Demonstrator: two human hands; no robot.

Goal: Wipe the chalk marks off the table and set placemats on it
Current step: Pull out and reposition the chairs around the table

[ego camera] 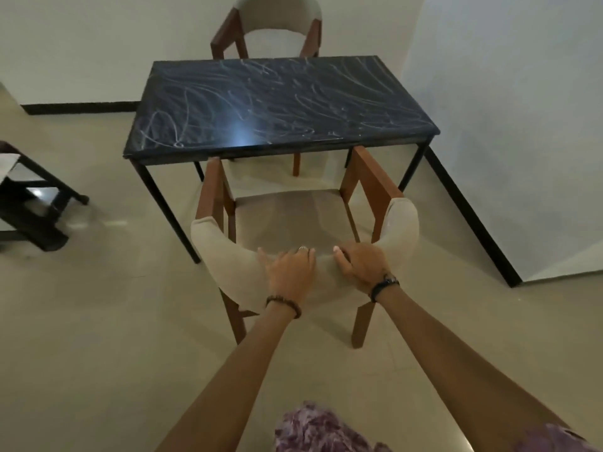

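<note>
A dark rectangular table (280, 106) stands ahead of me, its top covered with white chalk scribbles (293, 93). A wooden chair with a beige padded backrest (222, 252) stands at the table's near side. My left hand (288, 272) and my right hand (360, 265) both grip the top of that backrest, fingers curled over its edge. No cloth or placemat shows in the head view.
A second matching chair (277, 24) stands at the table's far side against the wall. A low black stand (29, 197) sits on the floor to the left. A white wall (522, 125) runs close along the table's right.
</note>
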